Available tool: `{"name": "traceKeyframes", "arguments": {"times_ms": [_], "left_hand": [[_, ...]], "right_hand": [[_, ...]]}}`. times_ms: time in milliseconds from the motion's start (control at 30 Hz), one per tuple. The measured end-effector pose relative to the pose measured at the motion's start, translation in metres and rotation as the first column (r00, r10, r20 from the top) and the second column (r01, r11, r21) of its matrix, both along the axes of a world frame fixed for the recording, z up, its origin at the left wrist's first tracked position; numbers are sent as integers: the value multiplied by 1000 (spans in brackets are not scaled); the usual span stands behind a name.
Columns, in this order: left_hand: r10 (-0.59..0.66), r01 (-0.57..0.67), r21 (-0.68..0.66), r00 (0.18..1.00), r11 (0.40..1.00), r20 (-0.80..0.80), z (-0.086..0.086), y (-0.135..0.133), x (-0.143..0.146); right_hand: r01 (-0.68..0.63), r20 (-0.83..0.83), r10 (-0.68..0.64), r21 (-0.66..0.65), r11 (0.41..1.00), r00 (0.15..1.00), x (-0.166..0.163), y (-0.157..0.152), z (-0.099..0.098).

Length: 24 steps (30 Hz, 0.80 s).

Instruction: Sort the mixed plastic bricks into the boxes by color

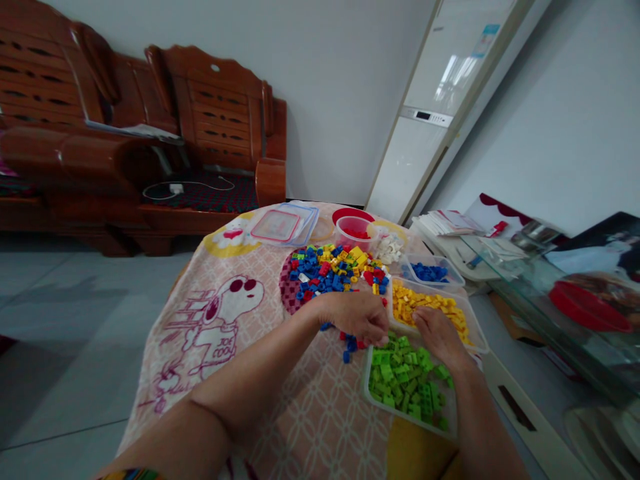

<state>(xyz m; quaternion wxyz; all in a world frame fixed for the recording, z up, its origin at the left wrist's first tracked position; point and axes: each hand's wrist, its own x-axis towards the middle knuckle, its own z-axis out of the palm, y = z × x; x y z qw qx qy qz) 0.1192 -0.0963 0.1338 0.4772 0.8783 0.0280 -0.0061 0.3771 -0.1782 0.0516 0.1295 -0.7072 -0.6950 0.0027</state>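
Note:
My left hand hangs with curled fingers between the mixed pile of toy building bricks and the box of green bricks. Whatever its fingertips hold, if anything, is hidden. Over the near edge of the yellow bricks is my right hand, its fingers drawn together; I cannot make out anything in them. The right forearm passes across the green box's right side. A few blue and red bricks lie loose on the cloth below my left hand.
Blue bricks fill part of a clear box behind the yellow ones. Further back are a round tub with red bricks, a heap of white bricks and stacked lids. A glass-topped table stands on the right.

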Motion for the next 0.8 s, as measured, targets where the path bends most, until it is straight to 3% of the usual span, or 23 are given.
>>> {"name": "traceKeyframes", "arguments": {"times_ms": [100,200,300,367,467,567,667,800], "left_hand": [[61,-72,-52,979,996,-194,-7,6,-8],[-20,-28,-127,932,992,-362,-26,3,-15],[-147,54,-224,895,973,-422,-47,-6,-17],[-150,65,-211,897,975,-415,-56,-10,-17],[-63,44,-58,926,997,-373,-60,-7,-18],[72,-19,234,973,972,-219,-58,-1,-19],[250,-192,502,967,843,-49,-59,6,-16],[487,-388,650,873,653,32,-69,18,-3]], "right_hand": [[-9,-19,9,-11,1000,1000,-1,-1,3],[-49,-24,48,-17,999,999,-2,-2,5],[-69,-20,69,-3,998,997,-2,-2,6],[-72,-25,72,1,997,997,-2,-1,6],[-76,-29,77,3,997,997,-2,-1,5],[-65,-24,65,3,998,998,-1,0,4],[-65,-21,65,-2,998,998,0,1,3],[-78,-13,78,-11,997,997,0,1,4]]}}
